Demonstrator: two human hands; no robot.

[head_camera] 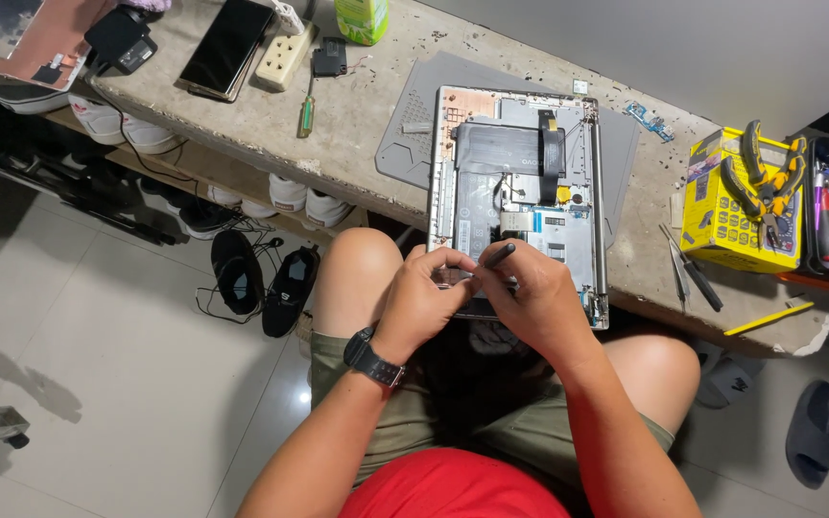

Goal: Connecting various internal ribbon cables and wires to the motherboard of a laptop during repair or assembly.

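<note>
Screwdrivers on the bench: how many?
2 clearly: a green-handled screwdriver left of the opened laptop, and a red-handled one in the black tray at the right edge. More may be hidden in that tray.

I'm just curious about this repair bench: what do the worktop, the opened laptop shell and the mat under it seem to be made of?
The worktop looks like bare concrete: rough, mottled grey, chipped along its edge. The opened laptop shell seems to be metal, probably aluminium, judging by its smooth silver rim with a dull sheen. The mat looks like soft silicone or rubber: matte grey with moulded recesses, though that is a guess from its look.
</note>
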